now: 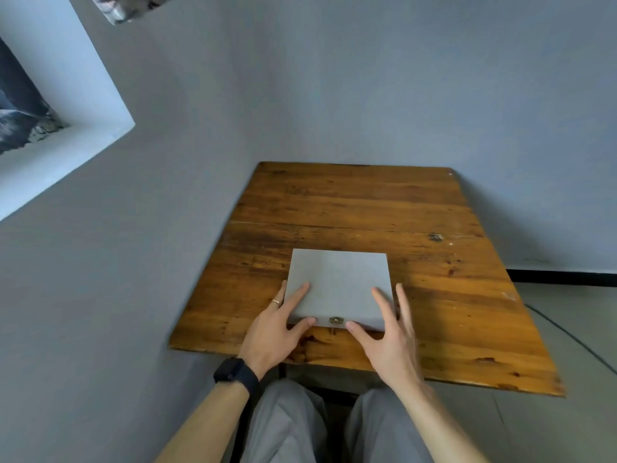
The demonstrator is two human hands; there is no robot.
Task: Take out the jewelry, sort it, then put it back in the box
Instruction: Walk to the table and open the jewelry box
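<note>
You're at the start: the box (pixel 337 279) lies closed by the near edge of the worktop (pixel 367 202), no jewelry out, your left hand (pixel 273 332) and right hand (pixel 387 339) flat on it, grips released.

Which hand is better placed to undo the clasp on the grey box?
Probably the right hand: its thumb lies nearest the clasp, while the left hand rests flat on the box lid and can steady it.

Grey box (pixel 337 282) closed, near table (pixel 350 202) near edge, left of centre. Left hand (pixel 273 332): fingers straight on lid's left side, thumb on front face left of brass clasp (pixel 336 320). Right hand (pixel 390 339): fingers straight at lid's right side, thumb right of clasp. Ring (pixel 275 301) and black watch (pixel 235 372) on left.
</note>
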